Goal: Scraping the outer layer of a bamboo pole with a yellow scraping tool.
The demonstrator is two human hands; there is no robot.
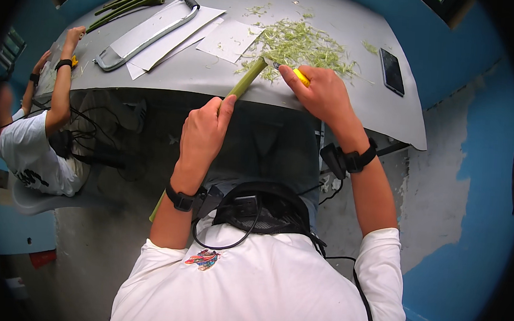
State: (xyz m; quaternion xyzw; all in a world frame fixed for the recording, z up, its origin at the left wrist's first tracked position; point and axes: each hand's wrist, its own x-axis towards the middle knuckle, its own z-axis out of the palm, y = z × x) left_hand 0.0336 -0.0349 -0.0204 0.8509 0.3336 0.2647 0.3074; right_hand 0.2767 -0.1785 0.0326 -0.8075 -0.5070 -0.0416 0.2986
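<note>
My left hand (205, 125) is closed around a green bamboo stick (247, 81), which slants from beside my left forearm up to the table edge. In my closed right hand (321, 92) is a yellow utility knife (301, 76). Its blade is at the stick's far end; whether it touches the stick, I cannot tell. A loose heap of pale green shavings (302, 42) lies on the table just beyond the knife.
On the grey table (368, 26) lie a hacksaw (153, 36), white paper sheets (229, 40), several bamboo stalks (131, 1) and a dark phone (391, 72). At the left a co-worker (40, 141) sits with both hands at the table's edge. Cables hang around my waist.
</note>
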